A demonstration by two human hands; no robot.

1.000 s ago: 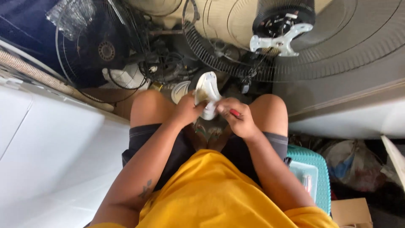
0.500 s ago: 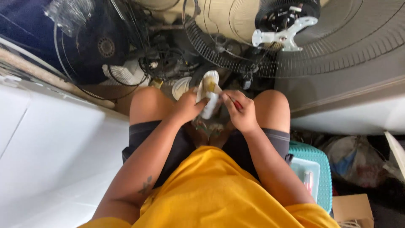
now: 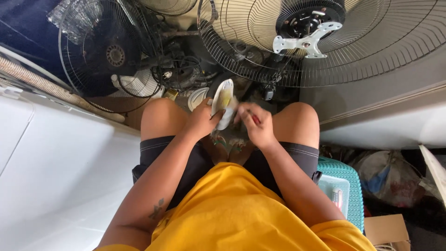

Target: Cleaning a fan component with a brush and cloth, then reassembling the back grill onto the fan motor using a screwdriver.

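Head view, looking down at a seated person in a yellow shirt (image 3: 241, 209) and dark shorts. At frame centre, between the knees, the left hand (image 3: 202, 122) holds a small white plastic housing part (image 3: 223, 103), oval in outline with a yellowish inner face, tilted roughly upright. The left fingers are curled closed around its lower left edge, thumb against the face. The right hand (image 3: 255, 124) touches the part's right edge with fingers bunched narrowly; a small red-handled tool (image 3: 256, 119) appears pinched in them, though its tip is hidden. The part looks light, stiff and thin-walled, probably brittle at the rim and somewhat smooth; the thicker lower edge seems the safest place to grip. In the upper frame lie wire fan guards: a large one (image 3: 371, 51) with a white motor bracket (image 3: 304, 42) at upper right, a darker one (image 3: 100, 56) at upper left. A teal plastic stool (image 3: 350, 186) stands at lower right.
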